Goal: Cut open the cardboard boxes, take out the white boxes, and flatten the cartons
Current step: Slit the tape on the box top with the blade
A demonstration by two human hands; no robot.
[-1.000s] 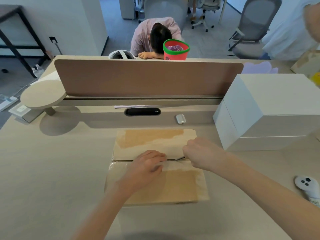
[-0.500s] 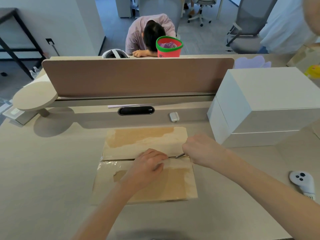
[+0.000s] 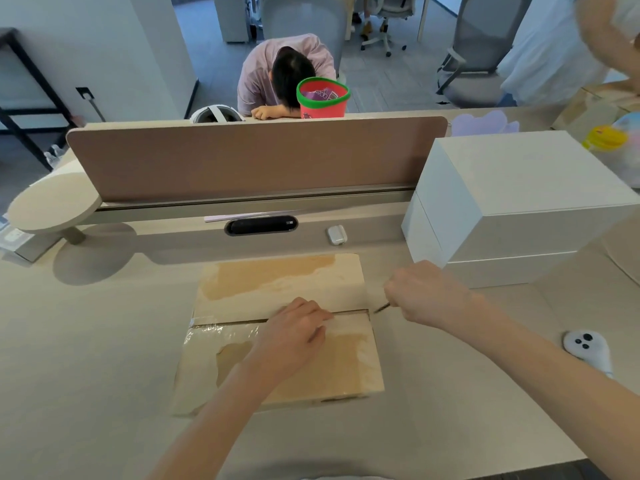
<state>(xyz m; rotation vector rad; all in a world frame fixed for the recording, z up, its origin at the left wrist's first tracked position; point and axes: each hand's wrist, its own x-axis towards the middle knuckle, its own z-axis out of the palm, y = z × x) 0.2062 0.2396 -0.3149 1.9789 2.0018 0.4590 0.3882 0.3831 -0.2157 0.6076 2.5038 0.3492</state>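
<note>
A taped cardboard box (image 3: 277, 282) lies flat on the desk in front of me, its two top flaps meeting at a dark centre seam. My left hand (image 3: 294, 332) presses palm-down on the near flap, fingertips at the seam. My right hand (image 3: 420, 296) is a closed fist just past the box's right edge, gripping a small blade (image 3: 381, 308) whose dark tip points back at the seam's right end. Two white boxes (image 3: 519, 188) stand stacked at the right rear.
A brown divider panel (image 3: 256, 157) runs across the back of the desk (image 3: 86, 341). A small white case (image 3: 336, 234) and a black slot (image 3: 261, 225) lie behind the box. A white controller (image 3: 587, 348) rests at the right. A person leans head-down behind the divider, beside a red-and-green bucket (image 3: 323, 98).
My right hand has drawn the blade rightward along the seam and off the box's right edge. The left hand stays pressed on the near flap. The seam now shows as an open gap.
</note>
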